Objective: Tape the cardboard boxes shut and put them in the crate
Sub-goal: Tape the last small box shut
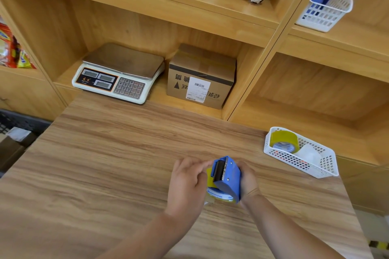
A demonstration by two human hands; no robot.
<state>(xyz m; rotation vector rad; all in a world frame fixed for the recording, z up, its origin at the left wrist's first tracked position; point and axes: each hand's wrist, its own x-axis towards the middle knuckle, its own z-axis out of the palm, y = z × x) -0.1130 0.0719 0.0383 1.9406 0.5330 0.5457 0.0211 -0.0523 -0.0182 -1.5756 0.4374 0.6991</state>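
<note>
**Holding the dispenser in both hands**

Gripping the blue dispenser (pixel 228 176) from the right, my right hand (pixel 249 182) has its fingers curled round the far side, mostly hidden behind the plastic. My left hand (pixel 187 183) comes in from the other side. Its fingers are bent onto the yellowish tape loaded in the dispenser, and one fingertip reaches up near the toothed blade. I cannot tell whether that fingertip has the loose end of the tape. The dispenser sits just above the tabletop (pixel 105 164), right of the middle and nearer the near edge than the far one.

The box (pixel 200 78) is not on the tabletop. It stands in the shelf (pixel 147 19) compartment beyond the far edge, flaps closed, a white label on its front, just right of the scale (pixel 117 73).

The crate (pixel 14 121), dark and gridded, shows below the left edge of the tabletop. Brown cardboard lies by it, though I cannot tell if that is inside.

At the far right corner of the tabletop sits a white basket (pixel 324 166) with a yellowish roll (pixel 284 141) standing in its far end.
</note>
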